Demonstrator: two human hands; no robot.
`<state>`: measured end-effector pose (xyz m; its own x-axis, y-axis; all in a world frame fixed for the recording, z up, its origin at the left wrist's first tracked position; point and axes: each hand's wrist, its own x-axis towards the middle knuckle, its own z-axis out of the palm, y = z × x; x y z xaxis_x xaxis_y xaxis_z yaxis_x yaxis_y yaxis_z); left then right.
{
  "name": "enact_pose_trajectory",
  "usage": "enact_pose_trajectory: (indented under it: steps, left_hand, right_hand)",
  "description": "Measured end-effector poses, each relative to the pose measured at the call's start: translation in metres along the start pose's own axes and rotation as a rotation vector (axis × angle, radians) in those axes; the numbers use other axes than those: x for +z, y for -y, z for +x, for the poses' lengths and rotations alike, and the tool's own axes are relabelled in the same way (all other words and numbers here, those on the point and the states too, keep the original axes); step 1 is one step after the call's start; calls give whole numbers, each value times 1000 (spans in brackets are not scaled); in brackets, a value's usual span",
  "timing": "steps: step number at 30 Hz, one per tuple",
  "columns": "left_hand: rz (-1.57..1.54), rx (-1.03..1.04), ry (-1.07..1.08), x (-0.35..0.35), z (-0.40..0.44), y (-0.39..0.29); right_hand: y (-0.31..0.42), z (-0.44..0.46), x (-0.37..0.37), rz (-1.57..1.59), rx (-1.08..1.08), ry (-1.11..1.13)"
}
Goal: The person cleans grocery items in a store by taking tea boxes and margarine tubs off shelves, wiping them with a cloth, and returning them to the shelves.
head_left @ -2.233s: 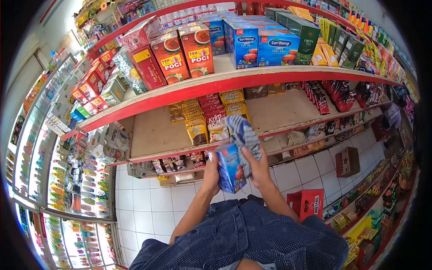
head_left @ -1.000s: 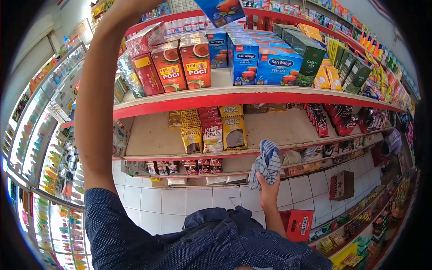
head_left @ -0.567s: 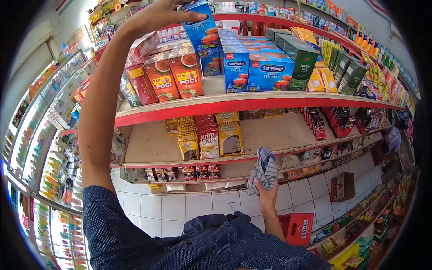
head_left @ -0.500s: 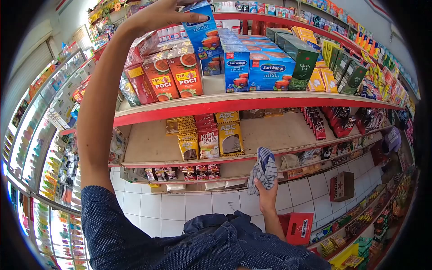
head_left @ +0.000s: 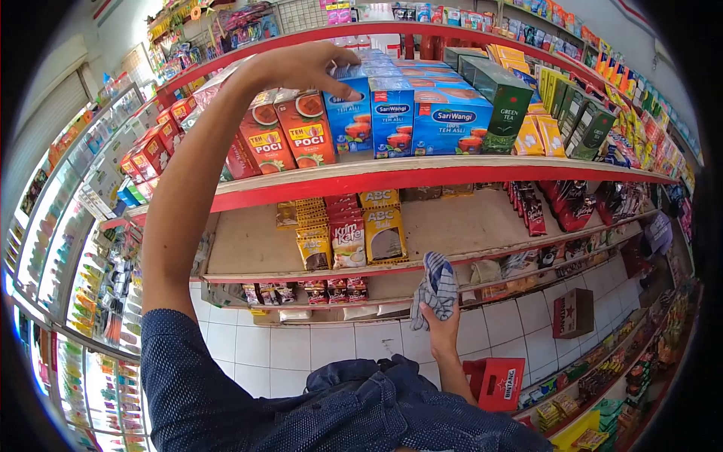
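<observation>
My left hand (head_left: 320, 66) reaches over the upper shelf (head_left: 444, 175), its thumb on the front and its fingers over the top of a blue SariWangi tea box (head_left: 352, 124). That box stands upright on the shelf, between an orange Teh Poci box (head_left: 305, 132) and another blue SariWangi box (head_left: 393, 120). Lower down, in front of the shelves, my right hand (head_left: 440, 328) is closed around a crumpled blue-and-white striped cloth (head_left: 437, 290).
Right of the blue boxes stand a green tea box (head_left: 497, 102) and yellow packs (head_left: 544, 132). Coffee sachets (head_left: 348, 237) sit on the shelf below. On the tiled floor are a red Bintang crate (head_left: 501, 383) and a brown carton (head_left: 572, 313). Bottle-filled shelves line the left.
The tea box in my left hand has come down from above onto the shelf, beside the other blue boxes. My right hand still holds the cloth, almost in the same place.
</observation>
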<state>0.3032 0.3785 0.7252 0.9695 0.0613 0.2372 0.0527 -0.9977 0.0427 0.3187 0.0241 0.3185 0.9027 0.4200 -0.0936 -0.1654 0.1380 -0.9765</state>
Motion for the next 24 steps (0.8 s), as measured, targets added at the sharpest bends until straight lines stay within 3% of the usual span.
enact_pose_trajectory:
  steps: [2, 10, 12, 16, 18, 22, 24]
  left_hand:
    - [93, -22, 135, -1, 0, -8]
    - [90, -55, 221, 7, 2, -11]
    - [86, -57, 26, 13, -3, -13]
    - [34, -139, 66, 17, -7, -22]
    - [117, 24, -87, 27, -7, -12]
    - [169, 65, -174, 28, -5, -7]
    - [-72, -20, -278, 19, -5, -11]
  right_hand:
    - [-7, 2, -2, -22, -19, -10]
    - [0, 2, 1, -67, 20, -5]
    - [-9, 4, 0, -70, -2, -14]
    - [-18, 7, -3, -88, -16, -6]
    - [-16, 5, -1, -42, -5, 11]
    - [-19, 10, -3, 33, -19, 80]
    - [-13, 9, -1, -16, -21, 51]
